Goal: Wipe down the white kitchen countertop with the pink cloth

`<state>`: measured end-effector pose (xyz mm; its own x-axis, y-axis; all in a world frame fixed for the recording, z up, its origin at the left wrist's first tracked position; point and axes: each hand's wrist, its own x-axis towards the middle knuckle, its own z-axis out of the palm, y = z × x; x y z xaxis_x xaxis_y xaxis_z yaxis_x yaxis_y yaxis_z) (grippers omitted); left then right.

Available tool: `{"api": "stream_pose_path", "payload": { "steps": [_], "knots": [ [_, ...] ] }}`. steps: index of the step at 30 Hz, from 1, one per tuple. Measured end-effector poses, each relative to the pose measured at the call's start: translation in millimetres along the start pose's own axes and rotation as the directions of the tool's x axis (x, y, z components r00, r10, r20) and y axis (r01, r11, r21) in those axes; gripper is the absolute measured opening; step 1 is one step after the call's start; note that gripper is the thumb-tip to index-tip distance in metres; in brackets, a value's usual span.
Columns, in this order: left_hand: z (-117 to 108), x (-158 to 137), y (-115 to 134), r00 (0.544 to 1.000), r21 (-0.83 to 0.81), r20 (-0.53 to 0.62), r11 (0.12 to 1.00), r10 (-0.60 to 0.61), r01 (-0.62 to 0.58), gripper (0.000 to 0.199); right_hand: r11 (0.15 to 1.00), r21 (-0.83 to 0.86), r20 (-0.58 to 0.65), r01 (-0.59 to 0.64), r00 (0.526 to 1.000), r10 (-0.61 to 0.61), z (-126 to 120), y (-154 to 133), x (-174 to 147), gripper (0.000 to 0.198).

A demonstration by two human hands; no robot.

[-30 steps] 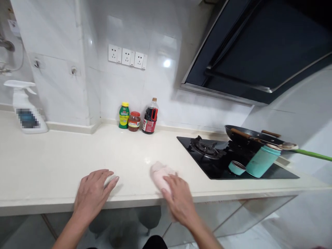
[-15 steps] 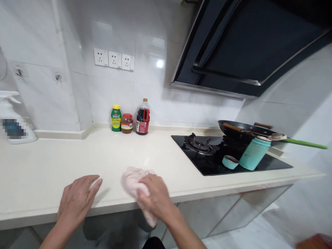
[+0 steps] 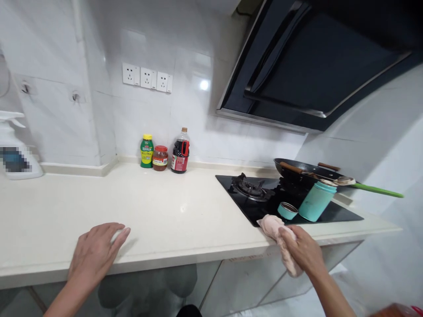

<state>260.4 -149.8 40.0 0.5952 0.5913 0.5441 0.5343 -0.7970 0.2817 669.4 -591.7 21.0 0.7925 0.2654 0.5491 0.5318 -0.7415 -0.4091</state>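
Note:
A pale pink cloth (image 3: 272, 226) is in my right hand (image 3: 304, 248), the fingers closed round it. Its upper end touches the near edge of the black gas hob (image 3: 243, 204), and its lower end hangs over the counter's front edge. Just beyond the cloth stand a small turquoise cup-like lid (image 3: 287, 211) and a turquoise flask (image 3: 317, 201), both on the hob. My left hand (image 3: 95, 248) is at the front edge of the cream counter (image 3: 158, 211), fingers bent and thumb apart from them, with the counter's pale surface showing in the gap.
By the wall stand a green bottle with a yellow cap (image 3: 147, 152), a red-lidded jar (image 3: 160, 159) and a dark sauce bottle (image 3: 180, 154). A wok (image 3: 297, 169) with a green-handled utensil (image 3: 376, 189) sits on the hob under the range hood (image 3: 317, 66). A spray bottle (image 3: 20, 149) is far left.
My right hand has moved right with the cloth, from the middle of the counter to the hob's near edge. My left hand has stayed almost in place. The view has shifted slightly.

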Motion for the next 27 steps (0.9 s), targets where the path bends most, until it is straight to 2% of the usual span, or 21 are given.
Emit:
{"api": "stream_pose_path", "payload": {
  "steps": [3, 6, 10, 11, 15, 17, 19, 22, 24, 26, 27],
  "knots": [
    [0, -1, 2, 1.000, 0.003, 0.007, 1.000, -0.003, 0.003, 0.053, 0.998, -0.027, 0.011, 0.051, 0.999, -0.050, 15, 1, 2, 0.050],
    [-1, -2, 6, 1.000, 0.014, 0.007, 1.000, -0.006, 0.006, 0.053, 0.985, 0.017, 0.069, 0.174, 0.982, -0.174, 35, -33, -8, 0.045],
    [-1, -3, 9, 1.000, 0.055, -0.007, 0.998, -0.004, 0.004, 0.052, 0.911, 0.150, 0.224, 0.385, 0.884, -0.410, 51, -126, -29, 0.035],
    [0, -3, 9, 1.000, 0.062, -0.005, 0.998, -0.002, 0.002, 0.051, 0.900, 0.179, 0.259, 0.398, 0.863, -0.433, 53, -154, -34, 0.034],
    [2, -5, 7, 1.000, 0.055, -0.009, 0.998, 0.002, -0.002, 0.047, 0.890, 0.303, 0.339, 0.341, 0.835, -0.434, 69, -262, -58, 0.028],
    [5, -6, 4, 1.000, 0.044, -0.025, 0.999, 0.008, -0.007, 0.044, 0.858, 0.370, 0.350, 0.357, 0.802, -0.485, 82, -305, -69, 0.027],
    [7, -6, 0, 0.999, 0.024, -0.045, 1.000, 0.014, -0.013, 0.042, 0.815, 0.441, 0.348, 0.375, 0.766, -0.541, 95, -336, -77, 0.028],
    [7, -8, -2, 0.993, -0.048, -0.117, 0.999, 0.014, -0.020, 0.040, 0.736, 0.563, 0.332, 0.376, 0.714, -0.617, 106, -355, -78, 0.028],
    [2, -10, 6, 0.986, -0.122, -0.163, 0.990, 0.044, -0.065, 0.040, 0.698, 0.625, 0.312, 0.349, 0.708, -0.633, 104, -346, -75, 0.038],
    [-4, -13, 23, 0.984, -0.182, -0.141, 0.975, 0.105, -0.130, 0.038, 0.686, 0.654, 0.269, 0.318, 0.751, -0.604, 98, -322, -69, 0.046],
    [-7, -15, 35, 0.986, -0.198, -0.091, 0.968, 0.140, -0.156, 0.037, 0.689, 0.656, 0.238, 0.309, 0.781, -0.577, 94, -305, -66, 0.048]
  ]
}}
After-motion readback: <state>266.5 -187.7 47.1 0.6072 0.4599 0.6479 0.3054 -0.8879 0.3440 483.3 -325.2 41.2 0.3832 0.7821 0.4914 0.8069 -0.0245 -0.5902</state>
